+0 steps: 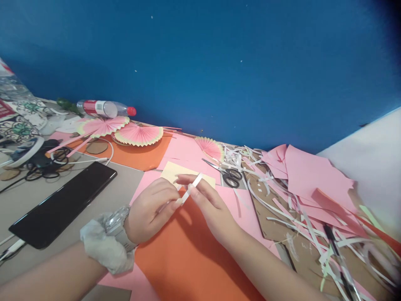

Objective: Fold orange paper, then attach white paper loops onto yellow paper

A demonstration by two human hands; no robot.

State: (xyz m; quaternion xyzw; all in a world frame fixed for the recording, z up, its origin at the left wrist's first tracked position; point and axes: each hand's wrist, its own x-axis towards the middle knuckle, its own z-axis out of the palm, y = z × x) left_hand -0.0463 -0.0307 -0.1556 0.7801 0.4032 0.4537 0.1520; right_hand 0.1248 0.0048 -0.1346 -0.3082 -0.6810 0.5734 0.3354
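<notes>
A narrow white paper strip [191, 189] is pinched between both hands, slanting up to the right. My left hand [156, 207], with a scrunchie and a watch at the wrist, holds its lower end between thumb and curled fingers. At the upper part, my right hand [210, 205] grips the strip between thumb and forefinger. Both hands hover over an orange sheet [194, 255] and a pale yellow sheet [171, 170], which lie on pink paper [238, 200]. Just beyond my right hand are scissors [231, 176] with black handles, their blades slightly apart.
Pleated pink paper fans [139, 134] lie along the blue wall [200, 71]. A plastic bottle [106, 108] rests on its side behind them. At left are a black phone [64, 205] and cables. Pink paper scraps [316, 175], white strips and pens [340, 259] cover cardboard at right.
</notes>
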